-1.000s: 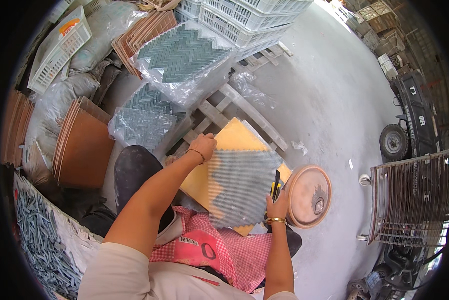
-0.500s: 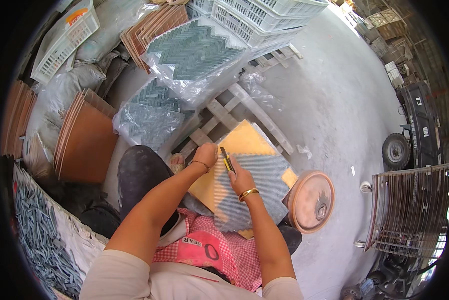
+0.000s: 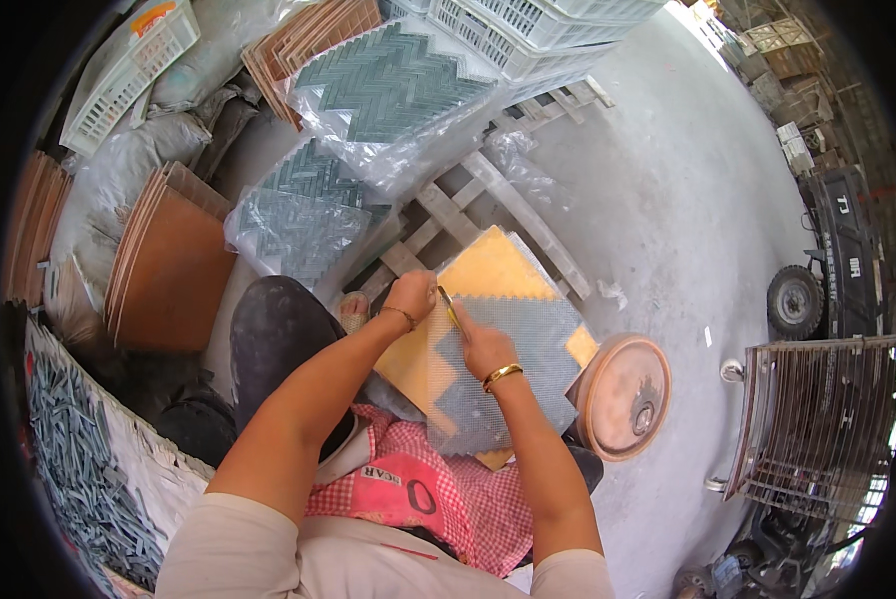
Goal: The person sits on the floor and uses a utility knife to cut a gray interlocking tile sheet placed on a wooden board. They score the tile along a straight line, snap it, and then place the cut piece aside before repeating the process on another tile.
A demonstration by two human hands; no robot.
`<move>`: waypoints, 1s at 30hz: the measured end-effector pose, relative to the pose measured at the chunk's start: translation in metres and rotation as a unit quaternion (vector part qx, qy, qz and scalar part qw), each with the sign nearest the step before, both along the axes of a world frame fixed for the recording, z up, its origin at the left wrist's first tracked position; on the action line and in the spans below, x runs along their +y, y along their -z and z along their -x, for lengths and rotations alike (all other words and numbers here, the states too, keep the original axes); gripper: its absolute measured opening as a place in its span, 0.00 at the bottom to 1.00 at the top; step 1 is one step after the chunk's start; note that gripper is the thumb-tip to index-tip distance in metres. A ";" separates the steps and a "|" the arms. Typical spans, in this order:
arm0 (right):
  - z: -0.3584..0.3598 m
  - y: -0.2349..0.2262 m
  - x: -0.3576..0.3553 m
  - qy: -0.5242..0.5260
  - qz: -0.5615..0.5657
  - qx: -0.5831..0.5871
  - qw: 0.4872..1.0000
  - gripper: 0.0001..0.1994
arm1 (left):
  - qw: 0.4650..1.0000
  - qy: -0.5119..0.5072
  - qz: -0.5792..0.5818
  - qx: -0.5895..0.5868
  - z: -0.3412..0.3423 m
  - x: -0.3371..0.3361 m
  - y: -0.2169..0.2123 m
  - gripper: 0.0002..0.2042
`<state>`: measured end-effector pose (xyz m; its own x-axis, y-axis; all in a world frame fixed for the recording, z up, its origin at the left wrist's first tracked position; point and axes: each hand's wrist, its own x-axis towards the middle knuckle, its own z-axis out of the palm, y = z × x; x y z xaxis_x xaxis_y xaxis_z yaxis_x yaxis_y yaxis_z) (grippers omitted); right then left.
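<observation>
A sheet of grey mosaic tile with mesh backing [image 3: 498, 389] lies over a yellow-orange board [image 3: 493, 262] in front of my lap. My right hand [image 3: 488, 351] is closed around a yellow and black utility knife [image 3: 450, 307], its blade end pointing up and left. Close by the blade, my left hand [image 3: 411, 296] is closed at the sheet's left upper edge. What its fingers pinch, if anything, is too small to make out. Bare yellow board shows along the sheet's zigzag edges.
Right of the board stands a round orange-brown lid or drum top [image 3: 624, 397]. Beyond is a wooden pallet [image 3: 448, 215], with plastic-wrapped herringbone tile stacks [image 3: 393, 85] and white crates [image 3: 538, 45]. Brown boards [image 3: 168, 260] lean left; loose tile strips [image 3: 83, 469] fill a sack nearby.
The knife has tilted and its tip has come nearer my left fingers. My right hand has turned, showing more of its back. The whole view has shifted slightly.
</observation>
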<state>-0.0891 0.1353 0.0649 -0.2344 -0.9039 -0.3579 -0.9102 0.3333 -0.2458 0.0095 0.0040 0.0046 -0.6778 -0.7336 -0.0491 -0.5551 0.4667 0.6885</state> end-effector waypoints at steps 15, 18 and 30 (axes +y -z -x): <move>0.022 -0.001 0.002 -0.071 0.052 -0.024 0.996 0.25 | 0.999 -0.019 -0.023 -0.010 0.001 0.004 -0.004 0.04; 0.022 -0.007 -0.002 -0.083 0.043 -0.018 0.995 0.26 | 0.999 -0.026 -0.016 -0.021 0.002 0.005 -0.005 0.04; 0.032 -0.009 0.007 -0.055 0.073 -0.110 0.990 0.25 | 0.999 -0.035 -0.021 -0.007 0.003 0.003 -0.001 0.04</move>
<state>-0.1211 0.1420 0.0738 -0.0617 -0.9654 -0.2532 -0.8578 0.1810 -0.4811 0.0062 0.0066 0.0052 -0.6239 -0.7763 -0.0901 -0.5956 0.3978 0.6979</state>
